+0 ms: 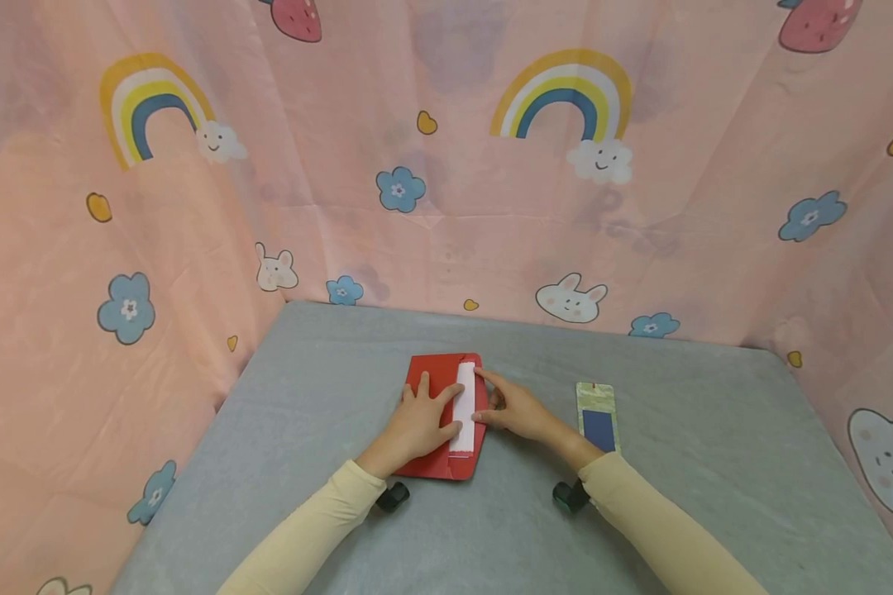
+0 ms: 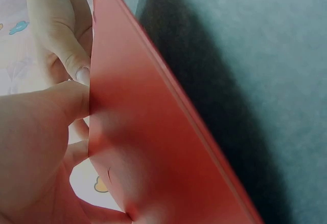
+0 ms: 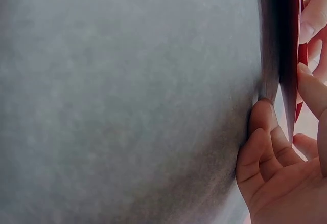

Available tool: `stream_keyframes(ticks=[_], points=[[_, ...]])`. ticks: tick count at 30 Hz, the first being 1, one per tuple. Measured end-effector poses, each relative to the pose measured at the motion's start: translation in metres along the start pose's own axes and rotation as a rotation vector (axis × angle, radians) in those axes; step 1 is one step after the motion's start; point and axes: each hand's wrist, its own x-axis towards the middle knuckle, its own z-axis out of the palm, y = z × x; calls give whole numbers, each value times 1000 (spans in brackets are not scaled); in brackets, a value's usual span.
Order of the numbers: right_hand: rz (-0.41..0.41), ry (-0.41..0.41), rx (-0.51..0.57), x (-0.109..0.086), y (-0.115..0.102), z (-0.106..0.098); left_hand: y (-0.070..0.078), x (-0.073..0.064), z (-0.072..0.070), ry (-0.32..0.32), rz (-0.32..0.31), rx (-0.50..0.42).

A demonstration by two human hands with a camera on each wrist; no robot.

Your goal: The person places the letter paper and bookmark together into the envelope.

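A red envelope (image 1: 432, 365) lies on the grey table in the head view, its flap toward the right. Along that flap runs a white strip of paper (image 1: 465, 406) with ragged ends. With its fingers spread, my left hand (image 1: 414, 423) rests on the envelope, index fingertip and thumb on the white strip. My right hand (image 1: 517, 409) holds the flap at its right edge, index fingertip and thumb beside the strip. In the right wrist view the thumb (image 3: 312, 88) lies over the red edge, while curled fingers (image 3: 261, 115) sit below it near the table.
Under the right forearm lies a pale green patterned card (image 1: 595, 398) with a dark blue rectangle, partly hidden by the arm. Black wrist devices (image 1: 393, 497) show below both wrists. A pink printed curtain (image 1: 446, 248) hangs around the grey table (image 1: 327, 364).
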Motion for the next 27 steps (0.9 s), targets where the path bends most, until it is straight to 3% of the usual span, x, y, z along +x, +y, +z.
stream_keyframes(ticks=[14, 27], points=[[18, 6, -3, 4, 0, 0, 0, 1, 0, -14, -6, 7], [-7, 21, -113, 4, -3, 3, -1, 2, 2, -4, -2, 29]])
